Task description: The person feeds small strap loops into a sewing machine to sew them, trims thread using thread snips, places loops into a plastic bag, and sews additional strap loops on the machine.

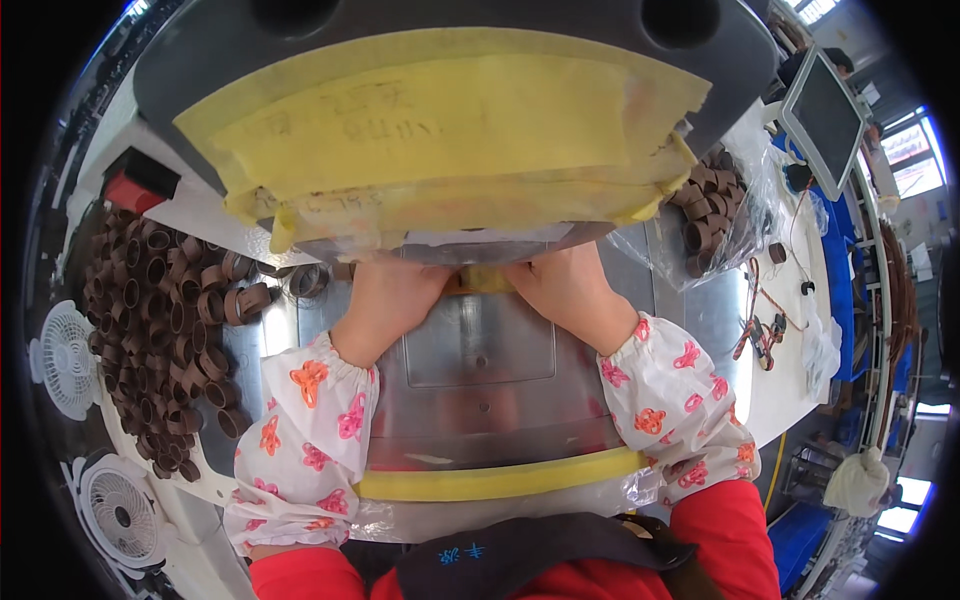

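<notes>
My left hand point(398, 298) and my right hand point(565, 288) reach side by side under the front edge of a dark grey sewing-machine-like head point(590, 18). Both thumbs point inward toward a small yellowish piece point(484, 280) between them. The rest of the fingers are hidden by the overhang, so I cannot see what they hold, if anything. Below the hands lies the machine's smooth metal bed point(480, 345), with a rectangular plate set into it. White sleeve covers with pink and orange flowers reach my wrists.
Many brown ring-shaped pieces point(165, 330) are heaped on the left. More brown rings lie in a clear plastic bag point(715, 215) at the right. Yellow tape point(500, 481) edges the bed's near side. Two white fans point(122, 512) stand far left; cords and scissors-like tools point(765, 335) lie right.
</notes>
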Tool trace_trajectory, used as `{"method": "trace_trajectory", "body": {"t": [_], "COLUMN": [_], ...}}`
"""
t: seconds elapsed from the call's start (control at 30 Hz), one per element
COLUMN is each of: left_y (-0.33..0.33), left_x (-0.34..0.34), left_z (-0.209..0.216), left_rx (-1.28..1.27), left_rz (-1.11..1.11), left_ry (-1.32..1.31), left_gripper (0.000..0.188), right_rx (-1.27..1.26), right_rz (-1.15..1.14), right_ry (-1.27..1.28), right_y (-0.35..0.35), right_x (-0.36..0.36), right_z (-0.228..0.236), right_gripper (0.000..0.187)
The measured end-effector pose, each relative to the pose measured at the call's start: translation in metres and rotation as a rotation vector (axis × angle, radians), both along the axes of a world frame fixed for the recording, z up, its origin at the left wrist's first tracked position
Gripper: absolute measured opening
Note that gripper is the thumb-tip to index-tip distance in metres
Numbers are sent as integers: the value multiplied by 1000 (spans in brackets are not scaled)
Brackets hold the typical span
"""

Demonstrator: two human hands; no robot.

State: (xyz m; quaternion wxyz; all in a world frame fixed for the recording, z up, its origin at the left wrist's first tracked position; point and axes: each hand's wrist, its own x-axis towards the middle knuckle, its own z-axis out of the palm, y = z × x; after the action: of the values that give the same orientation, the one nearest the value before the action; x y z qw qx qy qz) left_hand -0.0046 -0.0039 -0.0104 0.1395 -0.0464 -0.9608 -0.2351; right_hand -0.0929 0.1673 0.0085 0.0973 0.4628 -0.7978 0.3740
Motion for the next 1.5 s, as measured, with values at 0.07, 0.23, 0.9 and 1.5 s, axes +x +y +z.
{"method": "trace_trajectory", "body": {"t": [0.07, 0.23, 0.9, 1.5], "left_y": [0, 1, 8, 15], "left_x": [0, 1, -7, 24], "left_z": [-1, 4, 3, 10], "left_rx": [-45, 271, 265, 339], "left_rz": [24, 110, 93, -26], "left_ry": [27, 1, 68, 0], "left_gripper": [16, 17, 29, 17], "right_rx": [-10, 28, 23, -27], "right_rz": [-1, -6, -45, -82], "right_ry": [-2, 47, -45, -632], "right_y": [0, -5, 2, 0], "right_x": [0, 4, 3, 36], "right_z": [-1, 1, -7, 10], "right_gripper": [5, 5, 4, 16]}}
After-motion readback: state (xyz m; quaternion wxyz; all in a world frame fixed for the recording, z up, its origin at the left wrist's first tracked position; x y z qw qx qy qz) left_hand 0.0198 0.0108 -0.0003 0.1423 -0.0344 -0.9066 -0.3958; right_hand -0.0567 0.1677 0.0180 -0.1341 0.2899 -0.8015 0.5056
